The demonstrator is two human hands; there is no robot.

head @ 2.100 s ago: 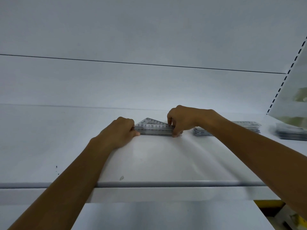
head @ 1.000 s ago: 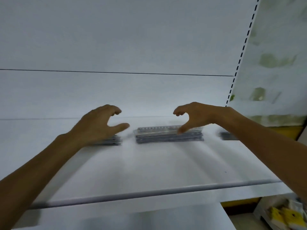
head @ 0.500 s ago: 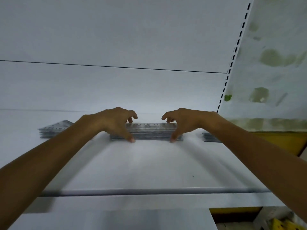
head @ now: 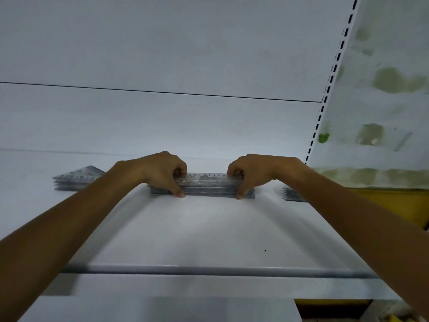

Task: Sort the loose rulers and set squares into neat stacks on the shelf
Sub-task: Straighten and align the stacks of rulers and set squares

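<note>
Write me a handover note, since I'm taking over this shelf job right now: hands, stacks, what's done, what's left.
Left hand: grips the left end of the ruler stack, thumb at the front edge.
Right hand: grips the stack's right end the same way.
The ruler stack lies in the middle of the shelf. A set square stack lies to its left and a third stack, partly hidden, to its right.
Done: three stacks formed.
Left: probably square up the ruler stack's edges, then let go. No loose rulers show in this view.
</note>
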